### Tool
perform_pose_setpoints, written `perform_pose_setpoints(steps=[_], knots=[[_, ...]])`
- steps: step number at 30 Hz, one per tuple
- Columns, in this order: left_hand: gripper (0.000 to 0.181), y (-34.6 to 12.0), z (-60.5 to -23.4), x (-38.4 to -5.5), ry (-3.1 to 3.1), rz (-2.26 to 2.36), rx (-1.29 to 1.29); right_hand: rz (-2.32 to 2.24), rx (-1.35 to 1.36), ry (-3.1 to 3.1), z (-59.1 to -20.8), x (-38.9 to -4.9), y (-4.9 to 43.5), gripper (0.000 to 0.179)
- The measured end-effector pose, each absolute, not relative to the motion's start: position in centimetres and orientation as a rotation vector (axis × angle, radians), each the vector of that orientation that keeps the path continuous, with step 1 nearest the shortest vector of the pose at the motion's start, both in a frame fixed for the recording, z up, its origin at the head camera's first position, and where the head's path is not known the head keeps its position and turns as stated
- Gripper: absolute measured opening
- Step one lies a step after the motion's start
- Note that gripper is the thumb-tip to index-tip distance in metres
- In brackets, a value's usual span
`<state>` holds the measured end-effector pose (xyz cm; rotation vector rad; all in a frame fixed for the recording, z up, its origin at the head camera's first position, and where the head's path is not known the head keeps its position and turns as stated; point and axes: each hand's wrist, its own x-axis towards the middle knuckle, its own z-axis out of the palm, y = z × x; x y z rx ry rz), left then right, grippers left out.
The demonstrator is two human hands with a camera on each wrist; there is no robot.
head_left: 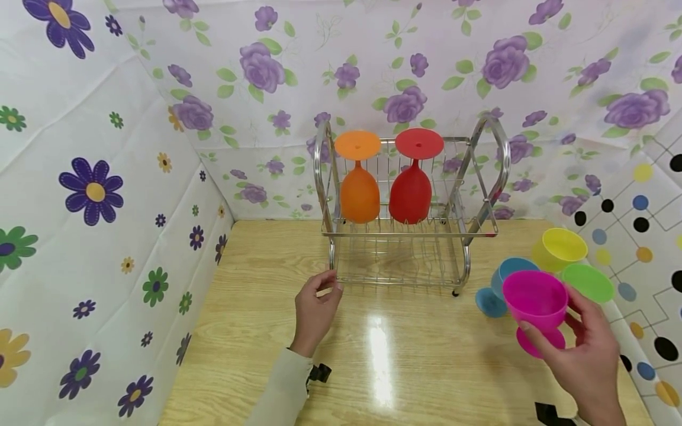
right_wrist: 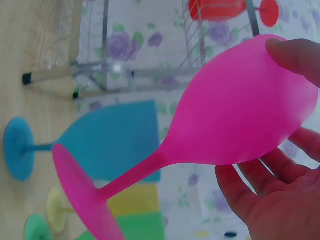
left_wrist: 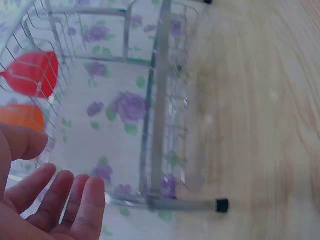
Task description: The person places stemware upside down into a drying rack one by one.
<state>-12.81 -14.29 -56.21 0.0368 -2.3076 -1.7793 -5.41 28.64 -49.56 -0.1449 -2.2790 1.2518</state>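
Observation:
My right hand [head_left: 583,352] grips a magenta wine glass [head_left: 535,302] by its bowl, thumb on one side and fingers on the other. The glass is upright and slightly tilted, its stem and round foot hanging free in the right wrist view. My left hand [head_left: 318,307] is at the front left leg of a metal dish rack [head_left: 410,235], holding nothing, fingers loosely bent and spread apart from the thumb in the left wrist view. Upside down on the rack's upper tier stand an orange wine glass [head_left: 360,195] and a red wine glass [head_left: 410,195].
Beyond the magenta glass, at the right of the wooden table [head_left: 256,355], stand a blue wine glass [head_left: 491,303], a yellow one [head_left: 559,249] and a green one [head_left: 588,283]. Flower-patterned cloth [head_left: 261,65] hangs behind and to the left, with a dotted cloth [head_left: 647,254] at the right.

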Motion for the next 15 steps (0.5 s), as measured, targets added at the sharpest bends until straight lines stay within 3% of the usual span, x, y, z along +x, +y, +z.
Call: perform_pose_setpoints(steps=[5, 15], knots=[[0.031, -13.1, -54.5, -11.7, -2.299, -1.84, -0.078, 1.201, 0.073, -2.354, -48.8, -6.1, 27.2, 0.111], [0.033, -10.9, -52.7, -9.9, -2.302, -1.845, -0.267, 1.01, 0.468, -2.407, -47.8, -7.2, 24.6, 0.106]])
